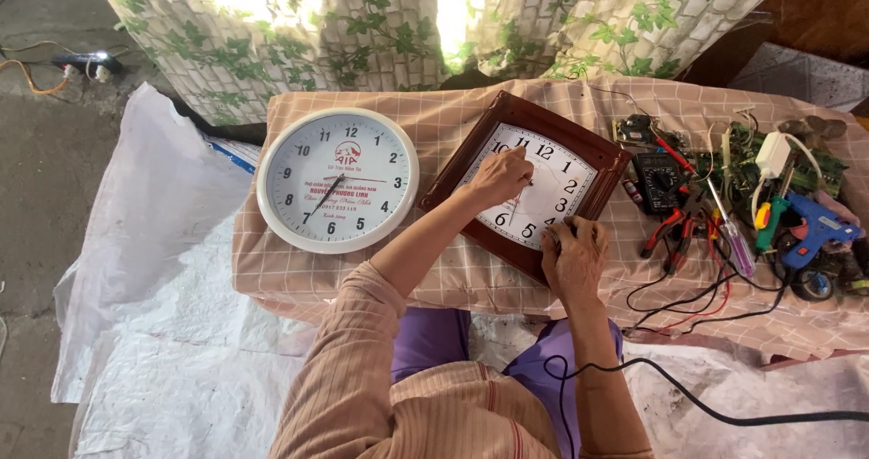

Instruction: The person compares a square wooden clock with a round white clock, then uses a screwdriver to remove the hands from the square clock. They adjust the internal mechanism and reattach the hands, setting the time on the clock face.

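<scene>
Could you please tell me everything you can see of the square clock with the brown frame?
The square clock has a dark reddish-brown frame, wood by the look, around a white dial with black numerals. It lies face up and turned cornerwise on the checked cloth, right of the round white clock. The left hand reaches over the dial near its centre; the right hand rests on the lower edge. The clock's hands are mostly hidden.

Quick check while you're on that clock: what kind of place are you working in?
It looks like a makeshift clock and electronics repair spot, probably informal or home-based. A low table under a checked cloth holds a round white wall clock, a square wooden-framed clock under both hands, and a multimeter, pliers and circuit boards.
</scene>
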